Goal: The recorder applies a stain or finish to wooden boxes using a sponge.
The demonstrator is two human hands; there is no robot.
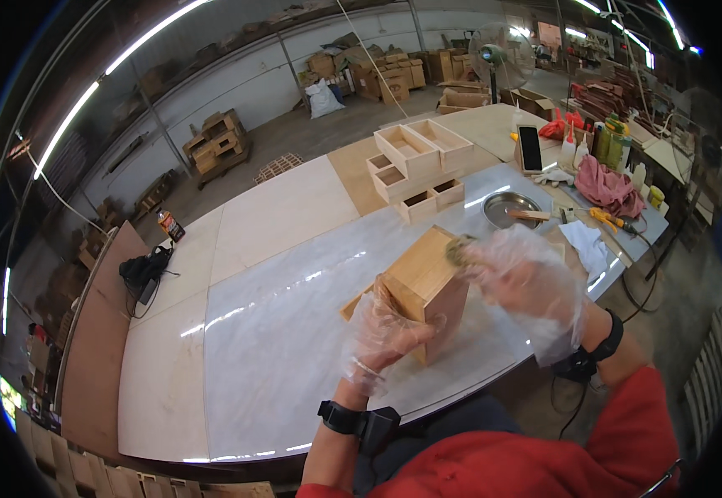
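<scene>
A wooden box (424,264), honey-coloured on its upper face, stands tilted over the near part of the table. My left hand (387,327), in a clear plastic glove, is closed around the near left side of the box. In my right hand (517,278), also in a clear plastic glove, is a greenish-brown wad (461,251), pressed to the far right corner of the box. Whether the wad is a sponge or a cloth cannot be told. Beyond my right hand lies a round metal pan (511,202), with a wooden-handled brush (530,215) across its rim.
Pale unfinished wooden boxes (411,149) are stacked at the table's far side. Bottles (617,145), a pink cloth (608,187), a phone (530,149) and a white cloth (585,247) lie at the right. Plastic film (278,324) covers the table. A dark bag (143,272) sits at the left.
</scene>
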